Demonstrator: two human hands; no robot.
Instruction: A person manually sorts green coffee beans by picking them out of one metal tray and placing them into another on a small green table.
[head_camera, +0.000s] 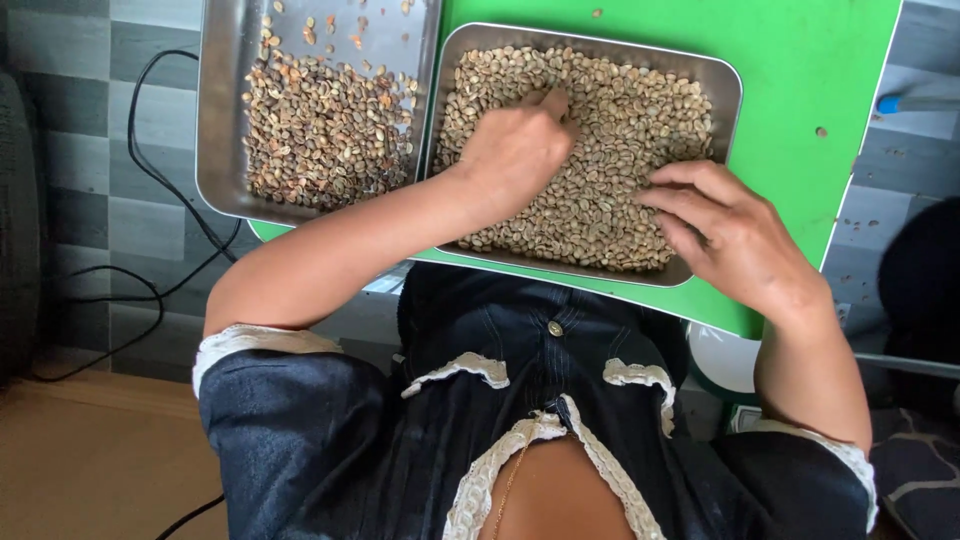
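Observation:
A metal tray filled with pale green coffee beans lies on a green board. My left hand is in the middle of this tray, its fingers bunched together with the tips down among the beans; whether it pinches a bean is hidden. At the tray's near right corner my right hand rests on the beans with its fingers spread and nothing in it. To the left, a second metal tray holds darker, brownish beans heaped at its near end.
The green board reaches past the trays to the right and carries a few stray beans. Black cables run over the grey striped floor on the left. A white round object sits under the board's near edge.

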